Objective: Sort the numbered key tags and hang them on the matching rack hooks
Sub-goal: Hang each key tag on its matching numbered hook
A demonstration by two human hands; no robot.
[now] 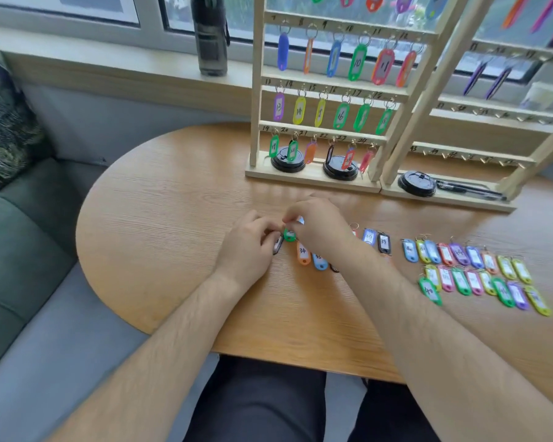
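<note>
Two bare forearms rise from the bottom edge to centre frame. There the left hand (246,242) and right hand (320,226) curl together over a green tag (289,235). The right seems to pinch its ring end, likely to free it for hanging; whether the left grips anything I cannot tell. The tag's long axis runs near to far, ring towards the rack (320,87).

Handwritten numbers run along the left rack's (257,90) wooden bars: 7 to 12, 13 to 18, then 19 to 24. Among its hanging tags, a green tag (357,62) reads 10, a red tag (383,66) 11, a purple tag (278,106) 13, a yellow tag (299,111) 14 and a lower green tag (341,116) 16. On the desk (173,218), an orange tag (302,251) reads 34, a black tag (383,241) 39 and a green desk tag (430,290) 40. The right rack's (454,200) numbers are too blurred to read.
</note>
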